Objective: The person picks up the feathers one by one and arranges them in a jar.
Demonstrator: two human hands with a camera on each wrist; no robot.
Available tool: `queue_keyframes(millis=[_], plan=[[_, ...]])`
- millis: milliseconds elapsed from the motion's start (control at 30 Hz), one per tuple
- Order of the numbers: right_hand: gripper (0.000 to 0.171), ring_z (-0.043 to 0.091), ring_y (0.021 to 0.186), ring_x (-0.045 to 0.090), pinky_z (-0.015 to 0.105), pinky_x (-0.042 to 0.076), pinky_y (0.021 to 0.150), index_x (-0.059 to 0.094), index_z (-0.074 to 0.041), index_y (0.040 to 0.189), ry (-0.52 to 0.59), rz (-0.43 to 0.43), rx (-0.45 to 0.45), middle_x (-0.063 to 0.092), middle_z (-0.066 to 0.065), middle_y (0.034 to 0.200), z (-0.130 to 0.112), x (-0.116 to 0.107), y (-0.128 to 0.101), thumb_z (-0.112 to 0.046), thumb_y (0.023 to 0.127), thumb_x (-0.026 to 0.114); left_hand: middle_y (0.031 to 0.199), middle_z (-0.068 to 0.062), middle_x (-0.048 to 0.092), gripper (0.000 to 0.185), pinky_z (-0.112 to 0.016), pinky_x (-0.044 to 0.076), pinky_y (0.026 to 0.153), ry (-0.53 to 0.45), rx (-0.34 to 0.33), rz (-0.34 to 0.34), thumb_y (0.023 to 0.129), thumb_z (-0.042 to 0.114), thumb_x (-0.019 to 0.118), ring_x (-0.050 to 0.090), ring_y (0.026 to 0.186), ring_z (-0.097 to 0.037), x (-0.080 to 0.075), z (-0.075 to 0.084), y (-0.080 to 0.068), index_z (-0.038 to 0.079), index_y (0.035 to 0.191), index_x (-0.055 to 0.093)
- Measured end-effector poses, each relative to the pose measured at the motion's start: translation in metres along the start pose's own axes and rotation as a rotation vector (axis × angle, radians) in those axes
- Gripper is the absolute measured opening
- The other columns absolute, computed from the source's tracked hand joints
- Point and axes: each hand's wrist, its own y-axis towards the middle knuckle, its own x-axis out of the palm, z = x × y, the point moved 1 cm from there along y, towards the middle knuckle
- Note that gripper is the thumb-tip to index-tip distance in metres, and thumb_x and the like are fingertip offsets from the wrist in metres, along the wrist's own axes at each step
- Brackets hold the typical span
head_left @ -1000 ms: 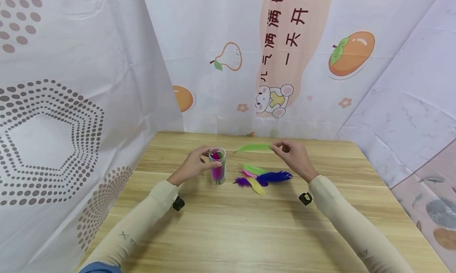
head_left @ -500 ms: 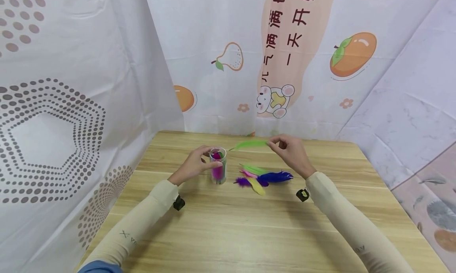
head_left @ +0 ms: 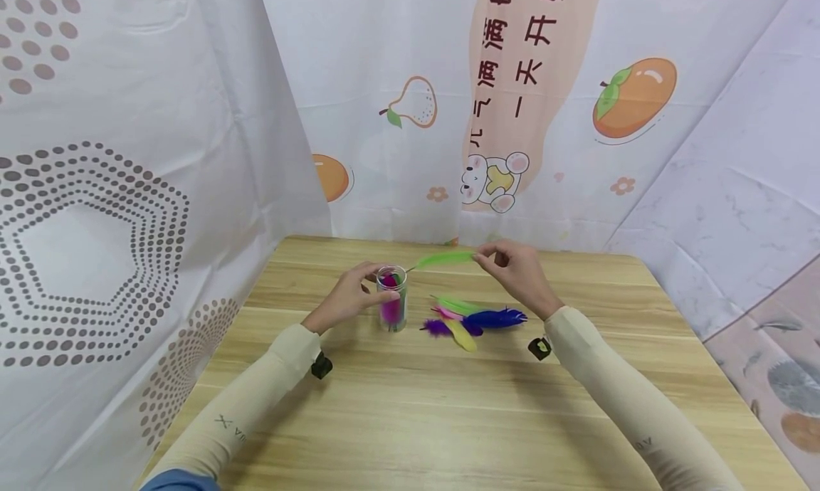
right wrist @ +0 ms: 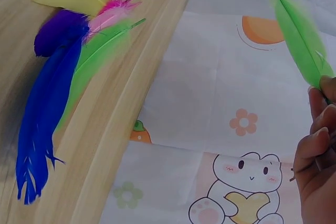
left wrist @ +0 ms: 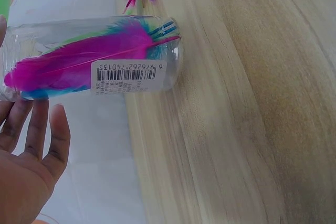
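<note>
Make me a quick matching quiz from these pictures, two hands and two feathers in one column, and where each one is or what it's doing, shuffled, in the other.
Column one
1. Left hand
2. Right hand
3. Dark blue feather
4. Magenta feather

Column two
A. Inside the clear jar
B. Pinching a green feather
C. Lying on the table, overlapping other feathers
D. Gripping the jar

Pairs: 1-D, 2-B, 3-C, 4-A

Jar (head_left: pixel 398 310) is placed toward far edge of table (head_left: pixel 448 388), feathers (left wrist: pixel 79 59) contained inside; loose feathers (head_left: pixel 482 320) are heaped to its right.
</note>
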Motion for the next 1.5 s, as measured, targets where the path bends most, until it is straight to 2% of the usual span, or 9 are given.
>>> queue_keyframes(millis=[233, 400, 667, 1000, 1267, 1500], plan=[[0.014, 0.015, 0.058, 0.048, 0.028, 0.039, 0.052, 0.078, -0.015, 0.102, 0.005, -0.005, -0.033, 0.057, -0.003, 0.068, -0.005, 0.002, 0.004, -0.027, 0.099, 0.073, 0.120, 0.008, 0.063, 0.058, -0.043, 0.052, 0.084, 0.005, 0.007, -0.001, 0.085, 0.054, 0.081, 0.058, 0.108, -0.020, 0.000, 0.000, 0.000, 0.034, 0.137, 0.064], [0.013, 0.015, 0.059, 0.048, 0.028, 0.039, 0.053, 0.078, -0.016, 0.103, 0.008, -0.013, -0.042, 0.061, -0.001, 0.073, -0.008, 0.005, 0.006, -0.027, 0.099, 0.073, 0.121, 0.008, 0.063, 0.059, -0.042, 0.052, 0.084, 0.011, 0.010, 0.000, 0.085, 0.054, 0.081, 0.058, 0.108, -0.020, 0.000, 0.000, 0.000, 0.033, 0.138, 0.064], [0.010, 0.013, 0.058, 0.047, 0.027, 0.038, 0.053, 0.078, -0.015, 0.103, -0.014, -0.006, -0.105, 0.062, -0.004, 0.074, -0.013, 0.009, 0.012, -0.023, 0.098, 0.074, 0.122, 0.007, 0.063, 0.060, -0.042, 0.053, 0.084, 0.017, 0.019, 0.004, 0.085, 0.054, 0.081, 0.058, 0.108, -0.022, -0.001, 0.001, 0.000, 0.030, 0.138, 0.064], [0.007, 0.012, 0.059, 0.046, 0.027, 0.037, 0.055, 0.078, -0.014, 0.101, -0.031, -0.028, -0.153, 0.063, -0.003, 0.076, -0.024, 0.013, 0.020, -0.019, 0.097, 0.075, 0.121, 0.008, 0.063, 0.061, -0.042, 0.053, 0.083, 0.014, 0.016, -0.004, 0.086, 0.055, 0.080, 0.058, 0.108, -0.021, 0.000, 0.000, 0.000, 0.033, 0.140, 0.062], [0.006, 0.008, 0.059, 0.046, 0.025, 0.038, 0.053, 0.079, -0.012, 0.100, -0.066, -0.033, -0.248, 0.074, -0.002, 0.096, -0.031, 0.020, 0.026, -0.016, 0.095, 0.077, 0.121, 0.007, 0.063, 0.061, -0.042, 0.054, 0.082, 0.018, 0.025, -0.002, 0.087, 0.053, 0.080, 0.059, 0.108, -0.021, 0.000, 0.000, 0.000, 0.032, 0.141, 0.062], [0.007, 0.007, 0.058, 0.048, 0.024, 0.040, 0.052, 0.079, -0.010, 0.101, -0.047, -0.054, -0.298, 0.072, -0.004, 0.088, -0.036, 0.028, 0.031, -0.013, 0.095, 0.076, 0.121, 0.007, 0.063, 0.064, -0.041, 0.054, 0.082, 0.033, 0.025, -0.004, 0.087, 0.055, 0.079, 0.059, 0.108, -0.021, -0.001, -0.001, 0.000, 0.028, 0.143, 0.062]])
